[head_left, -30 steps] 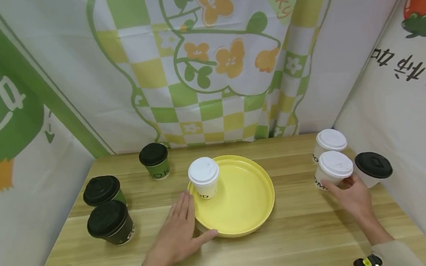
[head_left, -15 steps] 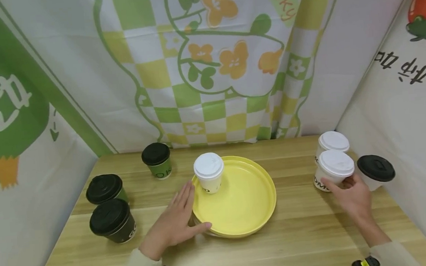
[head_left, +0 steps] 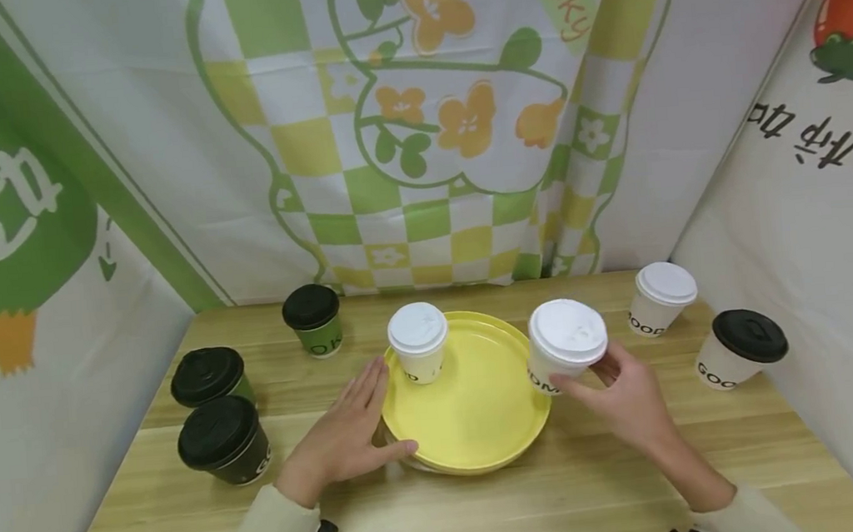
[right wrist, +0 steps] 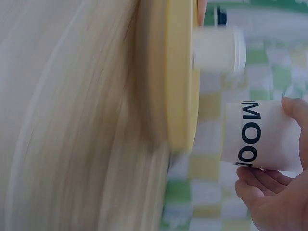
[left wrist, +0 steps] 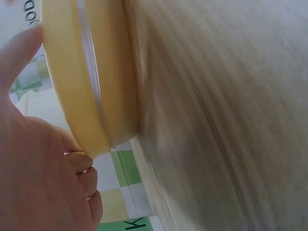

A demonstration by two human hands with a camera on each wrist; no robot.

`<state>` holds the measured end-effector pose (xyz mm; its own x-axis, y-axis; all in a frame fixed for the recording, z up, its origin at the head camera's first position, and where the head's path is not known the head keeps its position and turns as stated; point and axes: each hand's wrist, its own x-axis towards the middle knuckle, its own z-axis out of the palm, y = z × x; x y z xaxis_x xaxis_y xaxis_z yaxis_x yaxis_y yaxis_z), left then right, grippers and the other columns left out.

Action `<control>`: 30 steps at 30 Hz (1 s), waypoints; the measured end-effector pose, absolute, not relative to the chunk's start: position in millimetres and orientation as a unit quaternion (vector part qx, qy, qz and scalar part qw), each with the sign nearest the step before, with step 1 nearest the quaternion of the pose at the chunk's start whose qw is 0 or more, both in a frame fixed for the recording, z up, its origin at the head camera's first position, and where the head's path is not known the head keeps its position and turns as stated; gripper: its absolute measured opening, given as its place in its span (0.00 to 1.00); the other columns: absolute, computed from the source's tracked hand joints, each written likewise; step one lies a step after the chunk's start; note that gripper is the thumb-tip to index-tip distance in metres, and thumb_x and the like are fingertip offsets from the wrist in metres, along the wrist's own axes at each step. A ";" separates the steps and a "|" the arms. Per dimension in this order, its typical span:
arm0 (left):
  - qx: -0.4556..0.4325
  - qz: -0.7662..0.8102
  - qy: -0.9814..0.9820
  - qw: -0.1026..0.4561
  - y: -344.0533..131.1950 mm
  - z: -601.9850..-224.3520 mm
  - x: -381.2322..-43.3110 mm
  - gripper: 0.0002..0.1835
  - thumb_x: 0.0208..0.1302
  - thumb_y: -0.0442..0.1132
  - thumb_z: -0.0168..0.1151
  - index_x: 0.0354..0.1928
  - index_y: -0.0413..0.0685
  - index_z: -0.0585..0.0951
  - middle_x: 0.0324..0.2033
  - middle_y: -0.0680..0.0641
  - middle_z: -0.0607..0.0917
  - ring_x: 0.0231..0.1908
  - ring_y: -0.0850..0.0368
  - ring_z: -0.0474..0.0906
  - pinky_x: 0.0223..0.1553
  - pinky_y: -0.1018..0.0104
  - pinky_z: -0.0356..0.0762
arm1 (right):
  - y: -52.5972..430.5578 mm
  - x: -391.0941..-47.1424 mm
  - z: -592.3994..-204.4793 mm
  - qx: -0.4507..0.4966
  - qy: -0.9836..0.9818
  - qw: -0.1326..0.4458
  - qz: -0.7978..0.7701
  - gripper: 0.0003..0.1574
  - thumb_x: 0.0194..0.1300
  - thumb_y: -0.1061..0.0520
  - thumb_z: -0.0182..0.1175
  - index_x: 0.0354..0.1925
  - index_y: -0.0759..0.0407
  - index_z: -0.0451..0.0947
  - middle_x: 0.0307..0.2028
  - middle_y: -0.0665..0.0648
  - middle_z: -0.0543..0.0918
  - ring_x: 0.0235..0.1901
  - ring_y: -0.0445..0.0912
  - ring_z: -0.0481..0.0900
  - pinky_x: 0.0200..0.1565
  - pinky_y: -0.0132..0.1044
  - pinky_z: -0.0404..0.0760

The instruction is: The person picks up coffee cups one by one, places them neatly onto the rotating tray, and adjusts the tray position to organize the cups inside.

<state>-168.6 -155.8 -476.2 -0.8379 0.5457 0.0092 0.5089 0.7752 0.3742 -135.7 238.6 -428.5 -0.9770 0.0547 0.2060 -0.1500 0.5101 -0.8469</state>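
A round yellow tray (head_left: 476, 416) lies on the wooden table, and the left wrist view shows two yellow layers with a pale line between them. Upright near its left rim stands a small paper cup with a white lid (head_left: 418, 329). My left hand (head_left: 342, 440) touches the tray's left edge, fingers extended and thumb spread along the front rim (left wrist: 72, 86). My right hand (head_left: 625, 396) grips another white-lidded paper cup (head_left: 567, 334), thumb on one side and fingers on the other. This cup is raised over the tray's right rim, its dark lettering (right wrist: 250, 134) visible in the right wrist view.
At the right stand a white-lidded cup (head_left: 664, 285) and a white cup with a black lid (head_left: 748, 337). On the left are a black cup (head_left: 225, 440) and two green cups with black lids, one behind it (head_left: 210, 379), the other farther back (head_left: 313, 308). Printed cloth surrounds the table.
My right hand has lifted the white-lidded cup from the right group and carried it left to the tray. The left hand stays at the tray's edge.
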 end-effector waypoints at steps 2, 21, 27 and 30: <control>0.281 0.179 0.942 0.044 -156.0 -476.4 -168.2 0.63 0.68 0.73 0.58 0.83 0.32 0.46 0.84 0.32 0.44 0.85 0.37 0.42 0.84 0.41 0.48 | 217.8 -135.1 -430.6 0.059 -0.853 0.086 0.512 0.54 0.57 0.50 0.82 0.74 0.66 0.69 0.69 0.69 0.78 0.68 0.64 0.79 0.71 0.44 0.75; 0.285 0.188 0.939 0.025 -155.5 -479.1 -169.2 0.63 0.66 0.72 0.61 0.83 0.33 0.48 0.84 0.32 0.49 0.84 0.36 0.47 0.83 0.38 0.52 | 96.9 -150.1 -470.3 0.150 -0.829 -0.007 0.539 0.45 0.56 0.53 0.82 0.68 0.60 0.75 0.65 0.58 0.85 0.66 0.51 0.83 0.70 0.47 0.80; 0.289 0.197 0.937 0.015 -155.5 -479.8 -168.7 0.64 0.65 0.72 0.63 0.84 0.34 0.48 0.84 0.32 0.50 0.84 0.35 0.49 0.82 0.37 0.55 | 87.7 -155.3 -477.8 0.172 -0.833 -0.017 0.526 0.48 0.57 0.51 0.82 0.70 0.62 0.73 0.67 0.61 0.83 0.68 0.51 0.81 0.70 0.46 0.80; 0.288 0.198 0.937 0.011 -156.6 -479.4 -167.9 0.64 0.65 0.72 0.63 0.84 0.34 0.48 0.84 0.32 0.49 0.84 0.35 0.49 0.82 0.37 0.55 | 84.5 -156.7 -479.9 0.178 -0.831 -0.020 0.527 0.48 0.57 0.51 0.82 0.70 0.62 0.73 0.67 0.61 0.82 0.68 0.51 0.81 0.70 0.46 0.80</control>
